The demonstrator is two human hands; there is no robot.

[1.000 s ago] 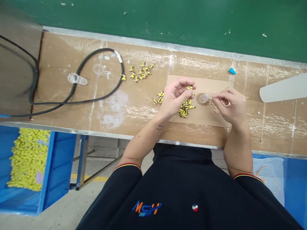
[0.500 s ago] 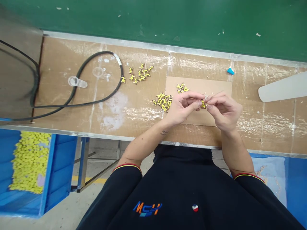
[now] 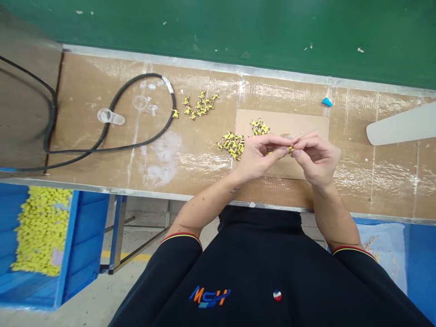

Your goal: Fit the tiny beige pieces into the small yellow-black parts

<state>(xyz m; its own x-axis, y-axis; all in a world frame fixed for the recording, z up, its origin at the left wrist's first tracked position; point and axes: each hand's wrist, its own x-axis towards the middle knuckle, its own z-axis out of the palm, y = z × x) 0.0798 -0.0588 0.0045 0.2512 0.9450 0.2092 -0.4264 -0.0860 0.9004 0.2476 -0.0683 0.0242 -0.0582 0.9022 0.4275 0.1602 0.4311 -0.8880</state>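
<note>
My left hand [image 3: 260, 155] and my right hand [image 3: 316, 156] meet fingertip to fingertip above a cardboard sheet [image 3: 308, 122]. Between the pinched fingers of both is a small yellow figure [image 3: 291, 149], mostly covered by the fingertips. Close to the left hand lies a pile of small yellow figures [image 3: 231, 144] with dark and pale parts. A smaller cluster of figures [image 3: 260, 127] rests on the sheet just beyond the left fingers. Farther left, another loose group of figures [image 3: 200, 105] is scattered on the cardboard-covered bench [image 3: 204, 159].
A black cable [image 3: 136, 145] loops across the bench's left side, with a clear plastic piece [image 3: 117, 119] by it. At right are a blue piece [image 3: 327, 101] and a white rounded object [image 3: 402, 125]. Blue bins stand below, the left bin [image 3: 83, 231] holding yellow pieces [image 3: 42, 231].
The fingertips have drawn closer together, and less of the yellow figure shows between them. The hands stay in nearly the same place.
</note>
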